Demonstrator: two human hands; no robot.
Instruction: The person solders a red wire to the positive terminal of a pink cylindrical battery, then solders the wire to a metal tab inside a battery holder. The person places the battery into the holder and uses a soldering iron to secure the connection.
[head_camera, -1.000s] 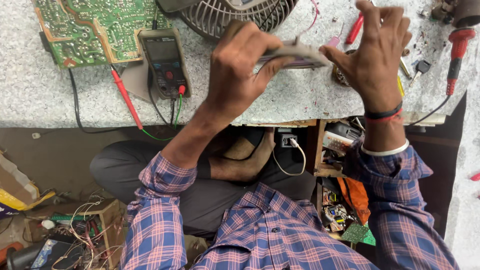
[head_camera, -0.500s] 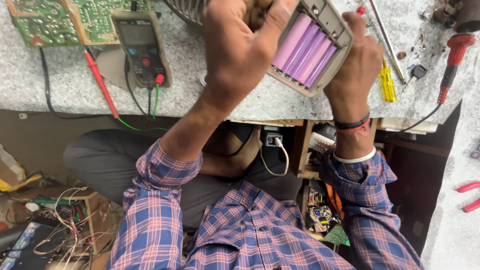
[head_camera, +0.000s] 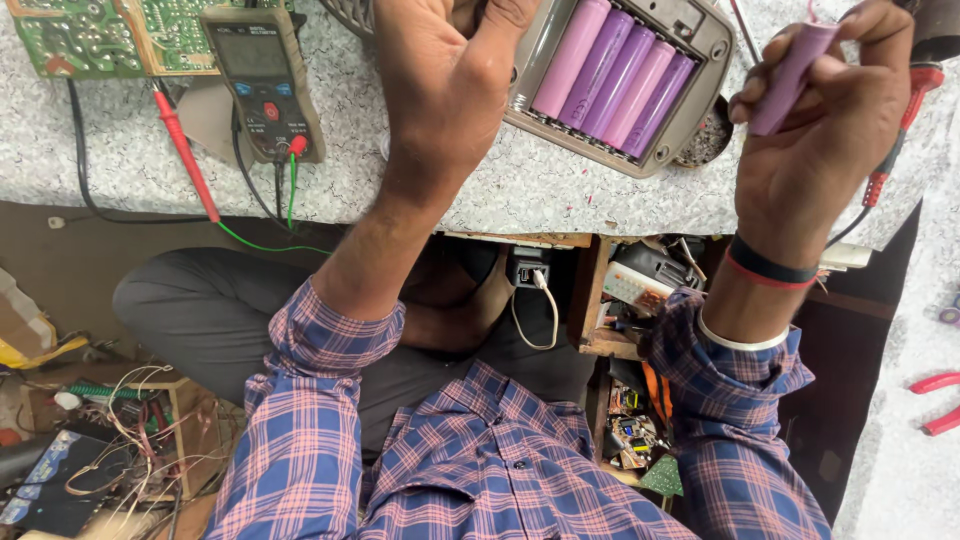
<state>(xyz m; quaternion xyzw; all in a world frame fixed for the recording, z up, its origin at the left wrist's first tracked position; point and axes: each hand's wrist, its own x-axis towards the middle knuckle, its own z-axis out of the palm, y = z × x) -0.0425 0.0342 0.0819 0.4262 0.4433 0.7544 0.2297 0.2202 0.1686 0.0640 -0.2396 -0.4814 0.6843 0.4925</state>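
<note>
A grey battery tray (head_camera: 690, 120) rests on the speckled worktop (head_camera: 480, 190), holding several pink cylindrical cells (head_camera: 615, 80) side by side. My left hand (head_camera: 445, 80) grips the tray's left end, fingers curled over its edge. To the right of the tray and apart from it, my right hand (head_camera: 835, 120) pinches a single pink cell (head_camera: 790, 70) between thumb and fingers.
A multimeter (head_camera: 262, 80) with red and green leads lies at the left, beside green circuit boards (head_camera: 130, 30). A red-handled screwdriver (head_camera: 900, 130) sits at the far right, red pliers (head_camera: 935, 400) lower right. Loose wires and parts clutter the floor and shelf below.
The tray was tilted up in both hands, then set flat on the worktop. My right hand came off it and now holds one pink cell to the right.
</note>
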